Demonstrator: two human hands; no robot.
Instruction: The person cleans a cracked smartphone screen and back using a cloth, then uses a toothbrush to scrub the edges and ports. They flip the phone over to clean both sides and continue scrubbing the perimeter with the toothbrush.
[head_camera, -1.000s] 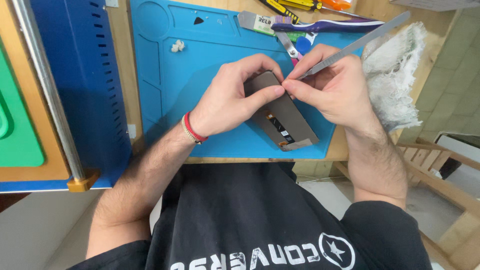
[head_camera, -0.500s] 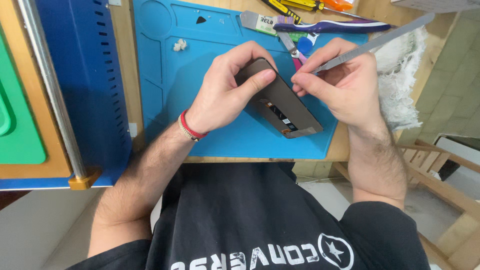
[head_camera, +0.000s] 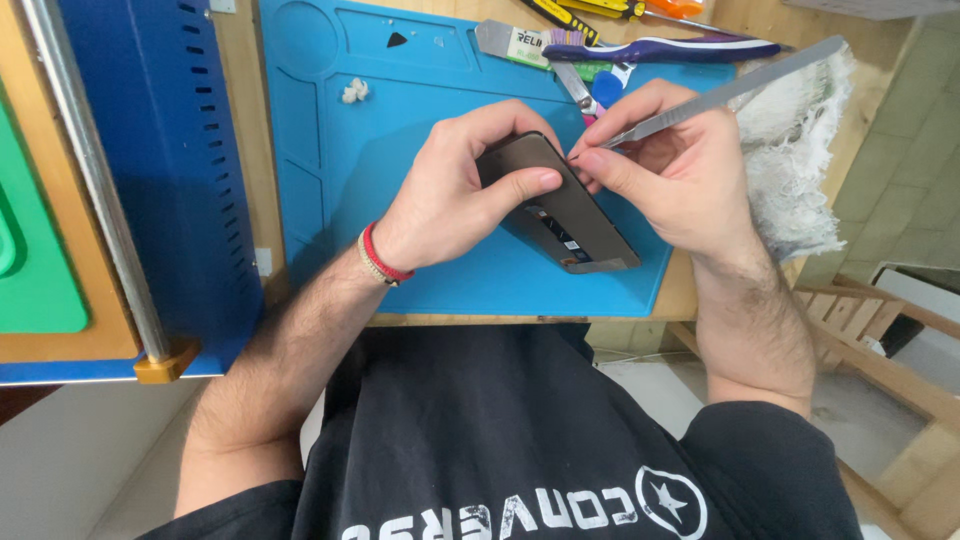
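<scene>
1. Blue silicone mat (head_camera: 420, 130) lies on your wooden bench (head_camera: 690, 295); take the mat as the landmark for all that follows.
2. Above the mat's near right part, your left hand (head_camera: 455, 190) is closed around a dark grey phone (head_camera: 560, 205), thumb pressed across its back and fingers curled over its far end.
3. The phone is tilted, its near end pointing toward the mat's near right corner; whether that end touches the mat cannot be told.
4. Your right hand (head_camera: 670, 170) is just right of the phone, above the mat's right edge, pinching metal tweezers (head_camera: 720, 92) between thumb and fingers.
5. The tweezers' tips meet the phone's far right edge, while their long end slants away past the mat's far right corner.
6. A white frayed cloth (head_camera: 790, 170) lies on the bench right of the mat.
7. Across the mat's far right corner lies a purple-handled tool (head_camera: 660, 47).
8. A small white lump (head_camera: 354, 91) sits on the mat's far left part.
9. Left of the mat stands a blue perforated panel (head_camera: 165, 160).
</scene>
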